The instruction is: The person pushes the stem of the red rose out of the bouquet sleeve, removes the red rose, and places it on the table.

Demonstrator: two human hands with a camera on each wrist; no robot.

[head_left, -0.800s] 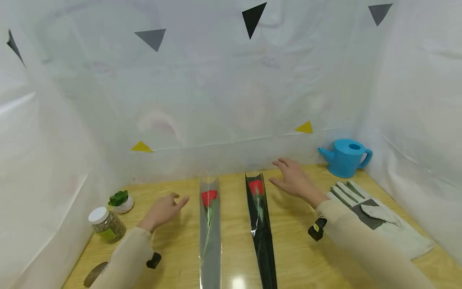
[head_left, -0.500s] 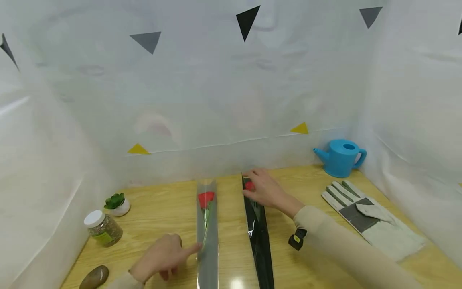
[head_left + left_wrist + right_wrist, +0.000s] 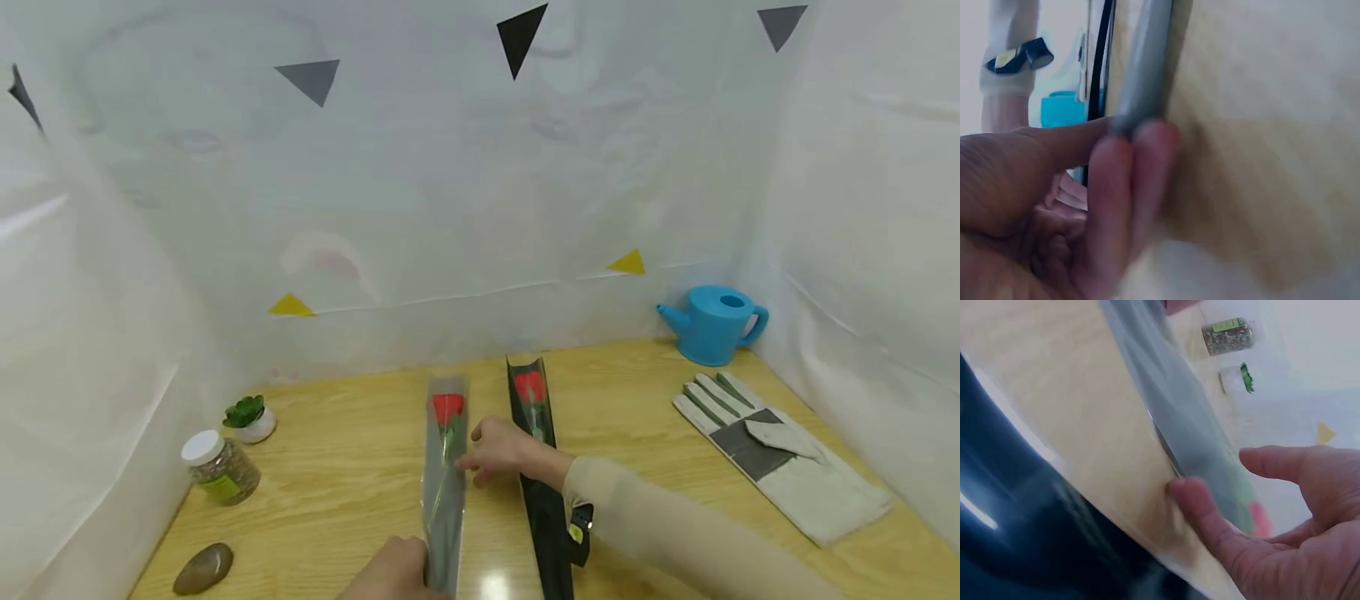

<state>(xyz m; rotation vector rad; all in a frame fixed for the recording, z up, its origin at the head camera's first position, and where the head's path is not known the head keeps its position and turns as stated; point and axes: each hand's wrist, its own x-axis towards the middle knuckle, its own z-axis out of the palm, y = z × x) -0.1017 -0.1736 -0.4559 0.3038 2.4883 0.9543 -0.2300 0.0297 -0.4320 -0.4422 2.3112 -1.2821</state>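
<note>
A red rose in a grey-backed clear sleeve (image 3: 444, 504) lies lengthwise in the head view, tilted slightly. At its near end, my left hand (image 3: 393, 573) pinches the narrow sleeve; the left wrist view shows thumb and fingertips (image 3: 1155, 134) meeting on it. My right hand (image 3: 497, 450) is at the sleeve's right edge, below the bloom. In the right wrist view, its thumb and forefinger are spread apart on either side of the sleeve (image 3: 1179, 406). A second red rose in a black sleeve (image 3: 549, 537) lies to the right, partly hidden under my right forearm.
At left stand a small potted succulent (image 3: 253, 419) and a white-lidded jar (image 3: 223, 473), with a brown stone (image 3: 203, 568) nearer. A blue watering can (image 3: 716, 327) stands at back right, behind pale work gloves (image 3: 787, 462). White sheeting (image 3: 480, 208) encloses the wooden table.
My left hand has come down to the grey sleeve's near end and taken hold. My right hand went over the black-sleeved rose's top, then left to the grey sleeve, whose top has shifted right.
</note>
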